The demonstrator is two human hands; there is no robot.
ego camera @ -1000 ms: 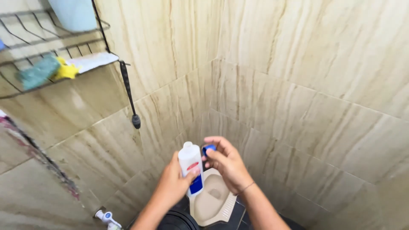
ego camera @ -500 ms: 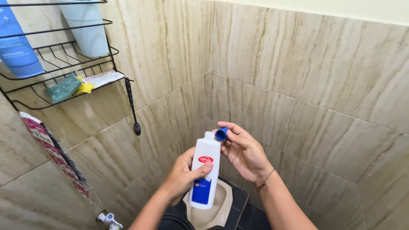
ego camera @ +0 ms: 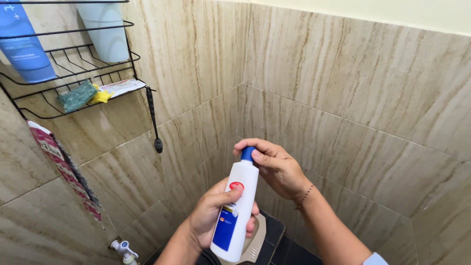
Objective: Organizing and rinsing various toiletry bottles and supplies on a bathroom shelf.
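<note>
White bottle point(ego camera: 235, 216) in left hand point(ego camera: 211, 218), blue cap point(ego camera: 248, 153) now back on, right hand point(ego camera: 274, 167) gripping it

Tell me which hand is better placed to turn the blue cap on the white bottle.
Right. The right hand already has its fingertips around the blue cap, while the left hand grips the white bottle by its body.

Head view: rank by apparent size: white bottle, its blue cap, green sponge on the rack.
1. white bottle, though it is nearest the camera
2. green sponge, farther off
3. blue cap, partly hidden by the right hand
</note>
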